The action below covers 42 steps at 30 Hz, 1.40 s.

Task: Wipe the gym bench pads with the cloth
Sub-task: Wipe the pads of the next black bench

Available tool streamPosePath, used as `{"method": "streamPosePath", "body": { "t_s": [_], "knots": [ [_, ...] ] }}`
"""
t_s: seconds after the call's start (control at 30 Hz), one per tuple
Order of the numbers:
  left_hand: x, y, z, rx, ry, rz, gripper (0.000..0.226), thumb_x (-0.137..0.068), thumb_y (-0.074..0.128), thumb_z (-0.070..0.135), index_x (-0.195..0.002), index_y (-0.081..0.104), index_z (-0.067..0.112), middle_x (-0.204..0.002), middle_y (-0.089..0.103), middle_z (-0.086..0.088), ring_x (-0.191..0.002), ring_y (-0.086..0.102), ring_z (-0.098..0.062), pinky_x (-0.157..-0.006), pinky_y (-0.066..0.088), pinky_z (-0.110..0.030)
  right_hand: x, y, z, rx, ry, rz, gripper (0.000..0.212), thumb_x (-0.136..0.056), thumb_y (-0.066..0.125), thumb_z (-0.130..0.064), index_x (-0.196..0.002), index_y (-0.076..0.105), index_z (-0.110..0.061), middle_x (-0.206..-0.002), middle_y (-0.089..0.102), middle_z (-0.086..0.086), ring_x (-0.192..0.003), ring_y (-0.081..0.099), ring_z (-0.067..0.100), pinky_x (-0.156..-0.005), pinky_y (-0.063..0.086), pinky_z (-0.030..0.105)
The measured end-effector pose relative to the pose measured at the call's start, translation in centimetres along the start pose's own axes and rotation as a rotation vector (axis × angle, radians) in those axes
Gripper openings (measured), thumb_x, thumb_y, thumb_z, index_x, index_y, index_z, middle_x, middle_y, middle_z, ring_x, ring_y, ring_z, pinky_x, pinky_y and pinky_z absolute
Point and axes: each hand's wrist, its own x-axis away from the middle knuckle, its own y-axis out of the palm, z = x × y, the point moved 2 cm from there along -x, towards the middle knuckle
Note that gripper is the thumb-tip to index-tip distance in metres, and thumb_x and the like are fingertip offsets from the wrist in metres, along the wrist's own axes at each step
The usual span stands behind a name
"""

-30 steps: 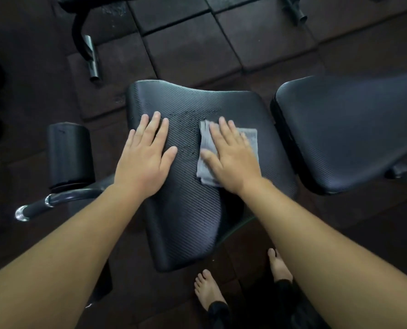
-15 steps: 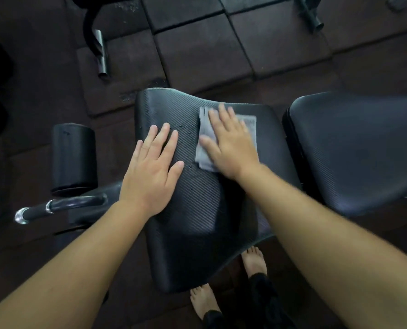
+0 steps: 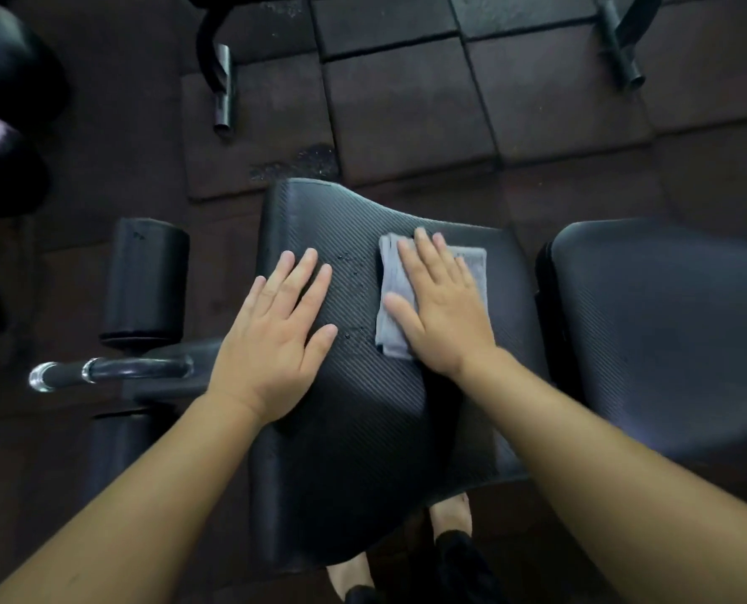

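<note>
A black ribbed seat pad [image 3: 363,451] of the gym bench fills the middle of the view. My right hand [image 3: 441,307] lies flat on a folded grey cloth [image 3: 391,289] and presses it onto the pad's far half. My left hand [image 3: 275,337] rests flat on the pad's left side, fingers straight, a little apart from the cloth. A few water drops show on the pad between my hands. The larger back pad [image 3: 668,333] lies to the right.
A black foam roller [image 3: 145,281] and a chrome-tipped bar [image 3: 101,372] stick out on the left. Legs of other equipment [image 3: 223,93] stand on the dark rubber floor tiles beyond the bench. My bare feet [image 3: 450,516] show under the seat pad.
My right hand has slid the cloth toward the pad's far edge. The left hand stays flat on the pad. The view has tipped down, so the bench sits lower in frame.
</note>
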Motion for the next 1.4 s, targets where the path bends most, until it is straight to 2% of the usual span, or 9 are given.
{"method": "streamPosePath", "body": {
  "t_s": [0.13, 0.33, 0.53, 0.67, 0.8, 1.03, 1.13, 1.27, 1.4],
  "knots": [
    [0.7, 0.5, 0.2, 0.024, -0.17, 0.012, 0.079, -0.101, 0.029, 0.061, -0.166, 0.014, 0.017, -0.175, 0.001, 0.002, -0.161, -0.003, -0.018, -0.129, 0.01, -0.044, -8.0, -0.7, -3.5, 0.052, 0.1, 0.02, 0.075, -0.105, 0.025, -0.058, -0.165, 0.01, -0.016, -0.173, 0.004, 0.007, -0.159, -0.001, 0.024, -0.128, 0.003, 0.047],
    [3.3, 1.7, 3.5, 0.118, -0.41, 0.068, 0.087, -0.1, 0.031, 0.063, -0.166, 0.007, 0.012, -0.175, -0.004, -0.003, -0.161, -0.005, -0.021, -0.129, 0.014, -0.044, -12.2, -1.3, -8.6, 0.05, -0.149, -0.089, 0.073, -0.106, 0.028, -0.058, -0.165, 0.009, -0.02, -0.173, 0.002, 0.003, -0.159, -0.002, 0.022, -0.128, 0.004, 0.045],
    [3.4, 1.6, 3.7, 0.111, -0.416, 0.055, 0.088, -0.099, 0.031, 0.064, -0.166, 0.003, 0.014, -0.174, -0.008, 0.0, -0.16, -0.012, -0.015, -0.13, 0.013, -0.045, -5.6, -1.9, -1.1, 0.098, -0.216, -0.095, 0.084, -0.095, 0.017, -0.067, -0.165, 0.009, -0.022, -0.173, 0.0, 0.001, -0.159, -0.004, 0.02, -0.129, 0.003, 0.043],
    [3.4, 1.8, 3.6, 0.106, -0.423, 0.063, 0.088, -0.1, 0.032, 0.063, -0.166, 0.002, 0.013, -0.174, -0.008, -0.001, -0.16, -0.012, -0.015, -0.13, 0.014, -0.045, -9.6, -1.2, -6.5, 0.093, -0.089, -0.044, 0.077, -0.102, 0.028, -0.061, -0.165, 0.008, -0.022, -0.173, 0.0, 0.006, -0.159, -0.003, 0.025, -0.128, 0.006, 0.046],
    [3.5, 2.0, 3.6, 0.125, -0.414, 0.081, 0.087, -0.103, 0.033, 0.063, -0.166, 0.003, 0.012, -0.175, -0.006, 0.0, -0.16, -0.011, -0.015, -0.13, 0.014, -0.044, -14.3, -0.5, -12.4, 0.127, -0.15, -0.093, 0.073, -0.103, 0.035, -0.058, -0.164, 0.016, -0.024, -0.173, 0.008, 0.006, -0.159, 0.001, 0.027, -0.128, 0.006, 0.048],
    [3.5, 1.9, 3.7, 0.111, -0.426, 0.085, 0.087, -0.1, 0.033, 0.062, -0.166, 0.005, 0.012, -0.175, -0.007, 0.001, -0.16, -0.01, -0.015, -0.13, 0.015, -0.045, -9.3, -1.1, -5.3, 0.01, -0.001, -0.012, 0.075, -0.103, 0.032, -0.062, -0.164, 0.016, -0.023, -0.171, 0.015, 0.005, -0.158, 0.008, 0.025, -0.127, 0.01, 0.046],
    [3.4, 1.9, 3.6, 0.112, -0.422, 0.091, 0.086, -0.101, 0.034, 0.061, -0.166, 0.007, 0.011, -0.175, -0.004, 0.0, -0.16, -0.009, -0.015, -0.13, 0.016, -0.045, -11.5, -0.7, -7.9, 0.028, 0.062, -0.008, 0.075, -0.103, 0.031, -0.062, -0.164, 0.015, -0.022, -0.172, 0.012, 0.007, -0.159, 0.005, 0.025, -0.128, 0.008, 0.047],
    [3.5, 2.0, 3.4, 0.127, -0.418, 0.084, 0.087, -0.102, 0.032, 0.063, -0.166, 0.005, 0.011, -0.175, -0.006, 0.001, -0.16, -0.01, -0.014, -0.13, 0.012, -0.042, -14.5, -0.5, -12.0, 0.084, -0.096, -0.056, 0.073, -0.104, 0.031, -0.061, -0.164, 0.014, -0.024, -0.173, 0.007, 0.005, -0.159, 0.001, 0.025, -0.128, 0.005, 0.048],
    [3.5, 1.9, 3.3, 0.111, -0.414, 0.086, 0.088, -0.1, 0.034, 0.062, -0.166, 0.005, 0.011, -0.175, -0.004, -0.002, -0.16, -0.007, -0.016, -0.13, 0.013, -0.043, -9.3, -1.1, -6.6, 0.046, -0.184, -0.056, 0.075, -0.101, 0.027, -0.063, -0.165, 0.011, -0.027, -0.173, 0.001, 0.0, -0.159, -0.003, 0.021, -0.128, 0.003, 0.044]
  ]
}}
